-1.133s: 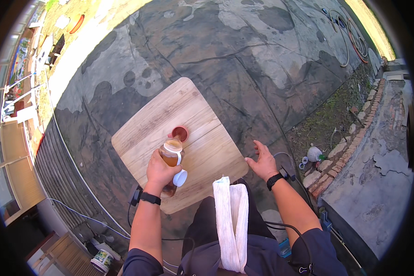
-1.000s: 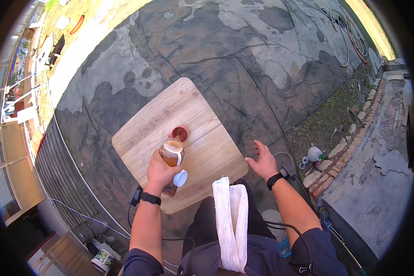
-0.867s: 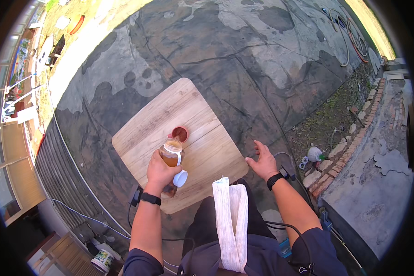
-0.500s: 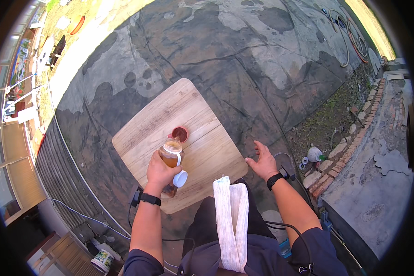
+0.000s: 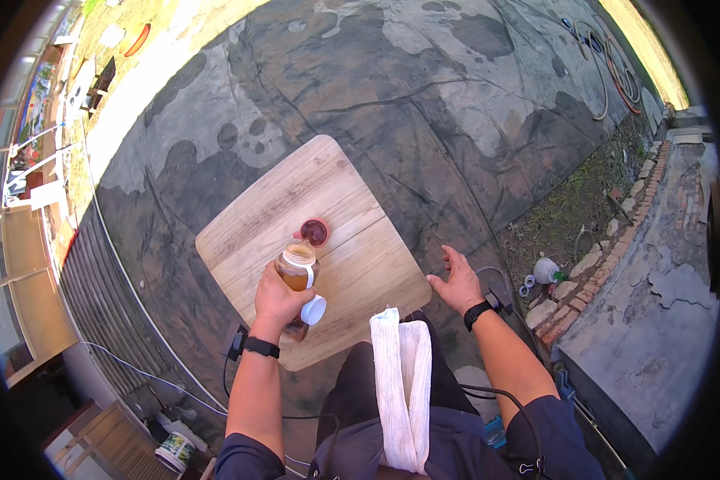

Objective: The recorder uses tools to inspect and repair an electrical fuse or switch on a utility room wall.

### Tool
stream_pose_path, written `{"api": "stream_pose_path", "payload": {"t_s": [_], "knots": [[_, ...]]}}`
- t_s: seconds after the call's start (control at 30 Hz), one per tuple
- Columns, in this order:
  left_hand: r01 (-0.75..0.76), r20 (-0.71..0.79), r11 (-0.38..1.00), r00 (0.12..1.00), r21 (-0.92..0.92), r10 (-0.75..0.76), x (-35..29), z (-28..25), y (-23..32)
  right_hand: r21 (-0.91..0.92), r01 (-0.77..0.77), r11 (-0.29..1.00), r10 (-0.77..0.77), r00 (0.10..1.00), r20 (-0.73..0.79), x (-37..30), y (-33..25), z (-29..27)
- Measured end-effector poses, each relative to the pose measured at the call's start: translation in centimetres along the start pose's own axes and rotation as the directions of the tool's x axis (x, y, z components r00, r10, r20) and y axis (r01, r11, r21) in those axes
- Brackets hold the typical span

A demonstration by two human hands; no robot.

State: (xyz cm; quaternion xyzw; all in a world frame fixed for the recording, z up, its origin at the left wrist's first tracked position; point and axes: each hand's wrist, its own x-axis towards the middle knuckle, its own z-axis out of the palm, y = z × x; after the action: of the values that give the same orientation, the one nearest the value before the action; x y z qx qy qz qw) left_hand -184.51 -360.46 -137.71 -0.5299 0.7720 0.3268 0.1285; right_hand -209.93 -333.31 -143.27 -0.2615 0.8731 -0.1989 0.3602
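My left hand [image 5: 277, 298] is wrapped round a clear bottle [image 5: 299, 264] of amber liquid, tilted with its open mouth toward a red cup [image 5: 315, 232]. Liquid seems to run from the mouth into the cup, which stands upright on a square wooden table [image 5: 368, 260]. A white cap [image 5: 314, 310] hangs open from the bottle's white strap, beside my thumb. The bottle's lower end is partly hidden by my hand. Past the table's right corner, my right hand [image 5: 457, 282] hovers open with fingers spread, holding nothing.
A white towel [image 5: 402, 384] hangs down my front at the table's near edge. Dark stained sheeting [image 5: 360, 104] covers the ground. Brick edging [image 5: 608, 260] runs along the right, with a clear bottle [image 5: 546, 270] beside it. Hoses [image 5: 608, 68] lie far right; a bucket [image 5: 176, 452] stands lower left.
Inside the red cup, the dark liquid looks a little higher and its surface is rippled. Both hands stay almost where they were, the bottle still tilted.
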Motion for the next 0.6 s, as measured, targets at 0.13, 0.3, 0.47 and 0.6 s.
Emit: {"api": "stream_pose_path", "payload": {"t_s": [0.13, 0.3, 0.47, 0.6], "knots": [[-0.058, -0.064, 0.998, 0.996, -0.026, 0.056, -0.2, 0.1, -0.5, 0.006, -0.006, 1.0, 0.006, 1.0, 0.004, 0.0, -0.2, -0.1], [-0.078, -0.158, 0.958, 0.987, -0.277, 0.035, -0.7, -0.3, -0.7, 0.006, -0.012, 1.0, 0.012, 1.0, 0.006, -0.1, 0.0, 0.0], [-0.055, -0.211, 0.874, 0.976, -0.483, -0.055, -0.7, -1.6, -1.6, 0.019, -0.02, 1.0, 0.02, 1.0, 0.015, -0.1, 0.2, 0.2], [-0.163, -0.345, 0.862, 0.938, -0.48, -0.015, 0.4, -2.3, -2.6, 0.025, 0.0, 1.0, 0.0, 1.0, -0.009, -0.1, 0.9, 0.7]]}}
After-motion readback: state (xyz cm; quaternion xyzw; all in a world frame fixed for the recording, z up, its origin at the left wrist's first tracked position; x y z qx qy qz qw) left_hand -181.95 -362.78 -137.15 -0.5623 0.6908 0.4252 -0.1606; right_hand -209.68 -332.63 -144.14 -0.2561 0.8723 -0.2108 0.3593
